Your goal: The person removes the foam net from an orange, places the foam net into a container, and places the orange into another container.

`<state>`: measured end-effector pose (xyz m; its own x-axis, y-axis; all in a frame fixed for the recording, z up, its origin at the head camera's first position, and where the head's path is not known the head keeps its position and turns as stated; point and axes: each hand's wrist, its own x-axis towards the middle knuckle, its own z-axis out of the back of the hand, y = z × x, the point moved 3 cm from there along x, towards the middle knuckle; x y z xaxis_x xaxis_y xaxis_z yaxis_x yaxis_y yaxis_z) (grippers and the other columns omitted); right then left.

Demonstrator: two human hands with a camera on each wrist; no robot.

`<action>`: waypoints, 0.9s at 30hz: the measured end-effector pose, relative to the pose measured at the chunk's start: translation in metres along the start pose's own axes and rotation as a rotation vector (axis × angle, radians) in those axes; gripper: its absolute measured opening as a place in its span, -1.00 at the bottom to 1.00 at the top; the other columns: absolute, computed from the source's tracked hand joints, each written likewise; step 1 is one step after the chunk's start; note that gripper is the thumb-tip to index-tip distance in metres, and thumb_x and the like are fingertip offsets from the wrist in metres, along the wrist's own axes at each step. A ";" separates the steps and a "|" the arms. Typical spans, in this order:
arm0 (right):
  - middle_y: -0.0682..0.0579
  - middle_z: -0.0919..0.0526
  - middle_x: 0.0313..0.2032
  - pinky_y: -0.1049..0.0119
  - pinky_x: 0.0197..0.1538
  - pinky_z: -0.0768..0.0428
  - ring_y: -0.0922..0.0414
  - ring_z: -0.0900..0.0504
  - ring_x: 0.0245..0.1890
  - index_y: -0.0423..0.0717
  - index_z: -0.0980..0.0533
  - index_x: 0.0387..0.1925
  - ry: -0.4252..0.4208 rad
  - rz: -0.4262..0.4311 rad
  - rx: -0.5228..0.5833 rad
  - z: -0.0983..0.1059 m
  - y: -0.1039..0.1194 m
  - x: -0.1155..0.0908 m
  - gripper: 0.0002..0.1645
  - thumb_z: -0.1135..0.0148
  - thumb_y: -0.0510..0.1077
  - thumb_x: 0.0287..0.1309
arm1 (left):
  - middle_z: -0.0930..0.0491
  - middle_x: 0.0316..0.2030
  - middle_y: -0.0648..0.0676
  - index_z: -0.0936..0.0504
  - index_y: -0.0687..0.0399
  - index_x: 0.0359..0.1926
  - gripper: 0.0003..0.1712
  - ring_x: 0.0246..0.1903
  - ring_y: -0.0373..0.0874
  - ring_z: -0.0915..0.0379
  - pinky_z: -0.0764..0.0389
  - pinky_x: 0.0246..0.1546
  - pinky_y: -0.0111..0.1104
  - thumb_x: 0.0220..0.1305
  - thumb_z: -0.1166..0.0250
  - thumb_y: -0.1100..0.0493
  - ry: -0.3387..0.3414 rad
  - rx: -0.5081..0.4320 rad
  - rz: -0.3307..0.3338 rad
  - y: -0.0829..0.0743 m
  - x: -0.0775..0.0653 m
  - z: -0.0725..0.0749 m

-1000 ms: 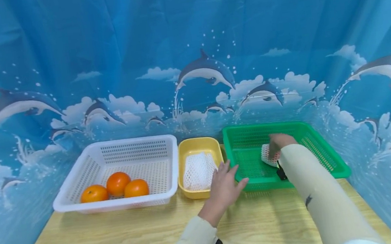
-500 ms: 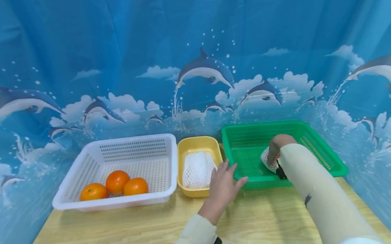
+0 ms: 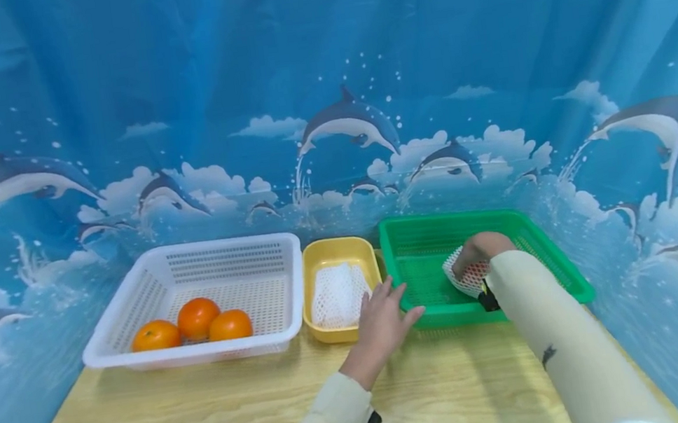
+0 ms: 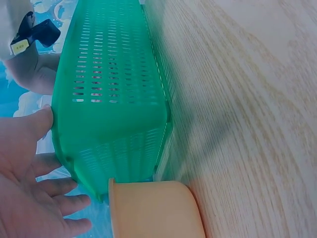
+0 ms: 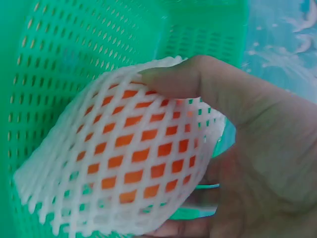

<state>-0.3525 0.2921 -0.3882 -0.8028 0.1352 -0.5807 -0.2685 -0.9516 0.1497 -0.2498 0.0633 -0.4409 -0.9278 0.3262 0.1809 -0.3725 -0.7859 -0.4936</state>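
Note:
Inside the green basket (image 3: 435, 319), my right hand (image 3: 488, 247) holds an orange wrapped in a white foam net sleeve (image 3: 460, 278). The right wrist view shows the thumb on top of the net (image 5: 129, 144) and the other fingers behind and below it, partly hidden. Orange skin shows through the mesh, and the net's loose end spreads beyond the fruit. My left hand (image 3: 381, 323) is at the basket's near left corner, its fingers spread. In the left wrist view its thumb (image 4: 42, 121) touches the green rim.
A yellow tray (image 3: 335, 335) with white foam nets (image 3: 339, 296) stands between the baskets. Left of it, a white basket (image 3: 266, 342) holds three oranges (image 3: 198, 318). The wooden table (image 3: 212, 417) extends in front, and a blue dolphin-print curtain (image 3: 202, 80) hangs behind.
The netted orange has turned and shifted slightly left in my right hand, showing more of its mesh. My left hand stays at the basket corner. The head view has drifted slightly.

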 end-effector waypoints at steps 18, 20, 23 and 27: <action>-0.45 -0.44 0.10 -0.11 -0.09 -0.63 -0.29 -0.53 0.00 -0.43 -0.01 0.40 -0.318 0.361 0.275 -0.045 0.015 -0.028 0.08 -0.25 0.18 0.14 | -0.11 0.45 0.18 -0.34 0.10 0.38 -0.32 0.43 0.14 0.00 -0.06 0.41 0.04 0.37 -0.15 -0.14 0.011 -0.138 0.014 0.004 0.000 -0.002; -0.43 -0.48 0.06 -0.08 -0.14 -0.65 -0.27 -0.56 -0.04 -0.42 -0.04 0.38 -0.352 0.386 0.302 -0.047 0.015 -0.034 0.06 -0.25 0.16 0.13 | -0.08 0.46 0.20 -0.31 0.14 0.39 -0.34 0.44 0.13 0.02 -0.06 0.41 0.03 0.41 -0.13 -0.09 0.017 -0.162 0.017 0.005 0.000 -0.002; -0.40 -0.49 0.06 -0.05 -0.17 -0.65 -0.24 -0.57 -0.06 -0.38 -0.07 0.38 -0.391 0.417 0.338 -0.049 0.017 -0.043 0.04 -0.26 0.16 0.12 | -0.04 0.47 0.22 -0.28 0.17 0.40 -0.37 0.44 0.12 0.04 -0.06 0.41 0.03 0.45 -0.09 -0.03 0.027 -0.194 0.015 0.006 0.000 -0.003; -0.36 -0.50 0.07 -0.02 -0.17 -0.65 -0.19 -0.58 -0.05 -0.34 -0.09 0.39 -0.419 0.480 0.370 -0.053 0.022 -0.055 0.03 -0.29 0.15 0.11 | -0.04 0.47 0.21 -0.28 0.16 0.40 -0.37 0.44 0.12 0.03 -0.08 0.41 0.01 0.45 -0.10 -0.04 0.033 -0.209 0.008 0.007 0.001 -0.002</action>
<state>-0.2860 0.2489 -0.3956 -0.9934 -0.1078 -0.0398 0.0609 -0.7874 0.6135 -0.2529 0.0592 -0.4455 -0.9284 0.3400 0.1499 -0.3499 -0.6639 -0.6610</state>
